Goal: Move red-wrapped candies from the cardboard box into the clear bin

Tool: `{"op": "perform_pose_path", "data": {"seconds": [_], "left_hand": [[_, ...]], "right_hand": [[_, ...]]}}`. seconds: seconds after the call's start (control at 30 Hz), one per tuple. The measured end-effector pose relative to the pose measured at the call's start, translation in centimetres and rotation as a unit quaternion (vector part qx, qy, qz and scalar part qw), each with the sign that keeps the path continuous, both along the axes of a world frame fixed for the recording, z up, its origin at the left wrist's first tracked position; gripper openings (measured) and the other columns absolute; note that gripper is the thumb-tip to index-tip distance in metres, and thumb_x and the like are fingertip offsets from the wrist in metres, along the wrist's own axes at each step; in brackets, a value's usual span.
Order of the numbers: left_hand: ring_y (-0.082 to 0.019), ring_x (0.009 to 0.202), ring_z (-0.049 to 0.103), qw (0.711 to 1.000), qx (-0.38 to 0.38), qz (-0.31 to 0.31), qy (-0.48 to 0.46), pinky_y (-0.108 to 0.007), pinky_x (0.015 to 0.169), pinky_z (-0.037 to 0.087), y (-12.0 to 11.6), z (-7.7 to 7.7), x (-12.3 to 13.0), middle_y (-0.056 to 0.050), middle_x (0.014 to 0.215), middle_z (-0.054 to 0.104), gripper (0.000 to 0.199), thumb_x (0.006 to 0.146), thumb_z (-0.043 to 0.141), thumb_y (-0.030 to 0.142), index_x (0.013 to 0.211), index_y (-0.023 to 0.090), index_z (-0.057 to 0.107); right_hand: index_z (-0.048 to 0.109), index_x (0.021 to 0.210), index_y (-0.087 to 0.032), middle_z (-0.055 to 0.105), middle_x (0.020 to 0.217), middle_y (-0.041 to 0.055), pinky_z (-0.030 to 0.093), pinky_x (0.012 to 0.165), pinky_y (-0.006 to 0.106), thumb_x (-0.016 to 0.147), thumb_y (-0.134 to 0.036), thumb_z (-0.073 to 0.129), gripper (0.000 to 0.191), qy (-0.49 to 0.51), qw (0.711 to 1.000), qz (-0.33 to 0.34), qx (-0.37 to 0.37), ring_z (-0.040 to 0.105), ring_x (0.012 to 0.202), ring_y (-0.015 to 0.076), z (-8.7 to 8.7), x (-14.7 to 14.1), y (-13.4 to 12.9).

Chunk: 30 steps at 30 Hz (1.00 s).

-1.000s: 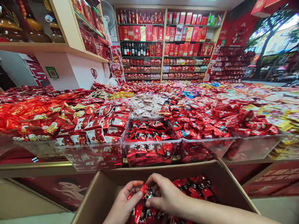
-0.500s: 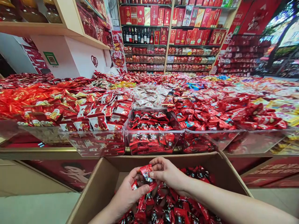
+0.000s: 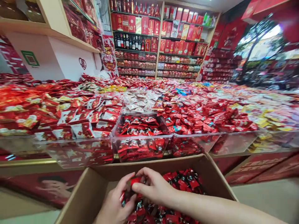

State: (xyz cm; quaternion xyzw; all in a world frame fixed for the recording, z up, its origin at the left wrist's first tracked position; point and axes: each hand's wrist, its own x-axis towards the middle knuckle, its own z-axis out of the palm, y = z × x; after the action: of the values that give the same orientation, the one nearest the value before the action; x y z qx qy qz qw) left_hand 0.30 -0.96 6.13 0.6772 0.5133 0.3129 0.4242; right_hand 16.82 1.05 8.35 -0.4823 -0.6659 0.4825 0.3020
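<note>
Over an open cardboard box, my two hands meet. My left hand is curled around small red-wrapped candies; a bit of red wrapper shows between its thumb and fingers. My right hand is closed, its thumb pressed on a red candy packet at the left hand's fingertips. Many loose red and black candy packets lie in the box beneath. Just beyond it stands a clear plastic bin with similar red packets stacked in rows. How many packets the hands hold is hidden by the fingers.
Other clear bins flank the middle one, with red-and-white packets at left and red packets at right. White packets sit behind. Shelves with bottles and red boxes stand at the back.
The view has swung to the right, so the scene sits further left. My right hand has turned and closed in over the left; the candy that showed face-up is now mostly covered.
</note>
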Motion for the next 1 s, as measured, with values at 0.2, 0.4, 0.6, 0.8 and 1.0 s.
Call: {"op": "perform_pose_path", "data": {"seconds": [0.2, 0.4, 0.6, 0.8, 1.0], "left_hand": [[-0.018, 0.087, 0.055, 0.995, 0.088, 0.034, 0.019, -0.026, 0.081, 0.041, -0.7, 1.0, -0.1, -0.004, 0.098, 0.061, 0.034, 0.071, 0.051, 0.021, 0.105, 0.025, 0.051], [-0.014, 0.050, 0.055, 0.950, -0.186, 0.115, -0.222, -0.021, 0.041, 0.041, -0.2, 2.1, 0.8, 0.002, 0.053, 0.060, 0.040, 0.076, 0.039, 0.040, 0.112, 0.021, 0.041], [-0.011, 0.052, 0.055, 0.917, -0.220, 0.097, -0.317, -0.020, 0.048, 0.044, -0.4, 2.6, 1.0, 0.001, 0.066, 0.066, 0.032, 0.073, 0.051, 0.034, 0.102, 0.021, 0.051], [-0.014, 0.083, 0.055, 0.936, -0.146, 0.110, -0.300, -0.023, 0.076, 0.043, 0.0, 2.0, 0.4, -0.002, 0.094, 0.062, 0.027, 0.073, 0.052, 0.025, 0.100, 0.022, 0.053], [-0.014, 0.076, 0.056, 0.938, -0.146, 0.070, -0.306, -0.027, 0.071, 0.045, 0.0, 1.7, 0.5, -0.001, 0.093, 0.061, 0.048, 0.072, 0.054, 0.023, 0.116, 0.028, 0.033]], "right_hand": [[0.044, 0.074, -0.016, 0.053, 0.057, -0.0022, 0.041, 0.044, 0.023, 0.071, -0.035, 0.049, 0.020, 0.141, 0.976, 0.046, -0.158, 0.053, 0.048, 0.0114, 0.4, -0.1, 0.1], [0.051, 0.073, -0.016, 0.056, 0.069, 0.0011, 0.044, 0.061, 0.025, 0.067, -0.012, 0.048, 0.007, 0.093, 0.994, 0.030, 0.040, 0.054, 0.064, 0.0121, 1.0, 0.9, 0.6], [0.053, 0.074, -0.018, 0.056, 0.083, 0.0028, 0.042, 0.068, 0.024, 0.063, 0.000, 0.041, 0.024, 0.016, 0.962, 0.102, 0.251, 0.051, 0.076, 0.0116, 0.4, 1.3, 0.4], [0.051, 0.084, -0.018, 0.057, 0.081, 0.0034, 0.043, 0.069, 0.028, 0.072, -0.010, 0.039, 0.019, 0.054, 0.993, 0.069, 0.082, 0.053, 0.075, 0.0130, 0.3, 1.1, 0.4], [0.041, 0.082, -0.017, 0.051, 0.060, -0.0037, 0.043, 0.047, 0.025, 0.063, -0.027, 0.058, 0.028, 0.149, 0.968, 0.074, -0.190, 0.051, 0.049, 0.0108, -1.0, 0.1, 0.2]]}}
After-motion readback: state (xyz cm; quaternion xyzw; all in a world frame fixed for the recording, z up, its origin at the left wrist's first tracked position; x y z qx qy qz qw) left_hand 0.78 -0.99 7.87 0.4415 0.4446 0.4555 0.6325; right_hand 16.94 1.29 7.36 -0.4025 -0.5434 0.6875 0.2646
